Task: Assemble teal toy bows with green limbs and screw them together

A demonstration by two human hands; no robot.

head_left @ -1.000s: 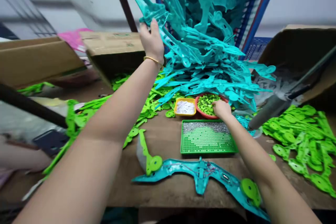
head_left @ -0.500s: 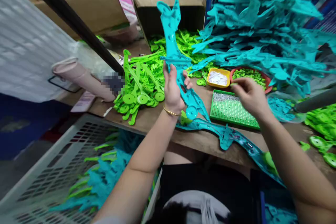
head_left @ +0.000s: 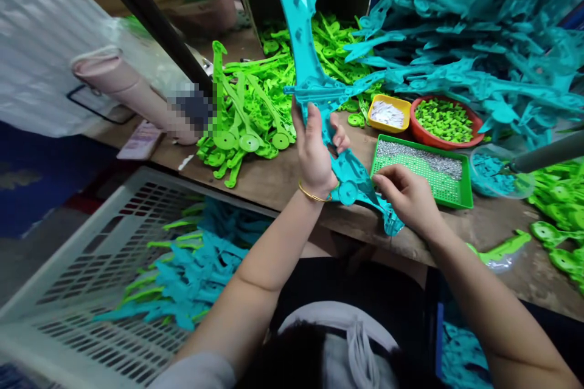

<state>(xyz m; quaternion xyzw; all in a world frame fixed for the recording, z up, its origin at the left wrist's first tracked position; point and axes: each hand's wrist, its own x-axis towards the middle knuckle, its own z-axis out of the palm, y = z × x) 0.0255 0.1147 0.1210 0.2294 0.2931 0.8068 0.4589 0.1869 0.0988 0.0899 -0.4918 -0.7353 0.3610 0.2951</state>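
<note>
My left hand (head_left: 317,149) is wrapped round a long teal plastic part (head_left: 303,42), held upright with its ribbed side towards me. The crossbar of this part sits just above my fingers. My right hand (head_left: 408,197) is closed in a pinch beside the part's lower end; whatever its fingertips hold is too small or hidden to tell. Below the fingertips, a teal end piece (head_left: 392,220) lies over the table edge; I cannot tell whether it belongs to the held part or to another one.
Near my right hand are a green tray (head_left: 466,179) of small metal pieces, a red bowl (head_left: 422,132) of green bits, a yellow dish (head_left: 389,127) and a clear tub (head_left: 524,188). Green parts (head_left: 249,115) and teal parts (head_left: 456,42) are heaped behind. A white crate (head_left: 86,243) stands lower left.
My right hand has moved from beside the red bowl down and left to the teal part's lower end. My left hand keeps its hold. The view has shifted slightly.
</note>
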